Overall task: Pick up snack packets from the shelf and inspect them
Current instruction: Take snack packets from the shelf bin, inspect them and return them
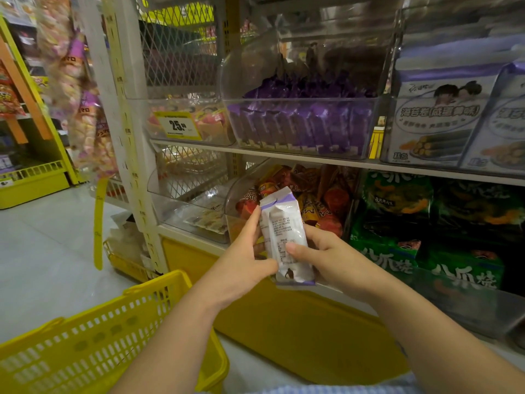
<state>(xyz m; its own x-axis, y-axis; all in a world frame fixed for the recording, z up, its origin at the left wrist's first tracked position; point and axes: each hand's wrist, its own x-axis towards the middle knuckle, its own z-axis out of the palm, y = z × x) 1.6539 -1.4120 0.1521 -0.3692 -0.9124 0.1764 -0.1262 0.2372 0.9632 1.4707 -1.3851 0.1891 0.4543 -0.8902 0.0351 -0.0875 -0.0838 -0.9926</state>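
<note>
Two hands share one packet [286, 231], held upright with a slight tilt in front of the lower tier of the shelf [199, 147], its white back with small print turned toward the camera and purple bands at top and bottom; the left hand [244, 260] grips its left edge, forefinger stretched up along that edge and thumb laid across the lower front; the right hand [321, 257] pinches it from the other side, thumb pressed on the printed face and the remaining fingers curled behind, out of sight; just behind the packet lies a heap of red packets [329, 200] in a clear tub, and to their right stand green bags [397, 223] stacked in rows; on the tier above, a clear bin [235, 72] holds a row of purple packets [298, 123] standing on end, with pale bags [434, 118] to its right and a yellow price tag [177, 125] on the tub to its left; a yellow basket [85, 345] hangs low beneath the left forearm, over the pale floor; hanging bags at far left are blurred.
</note>
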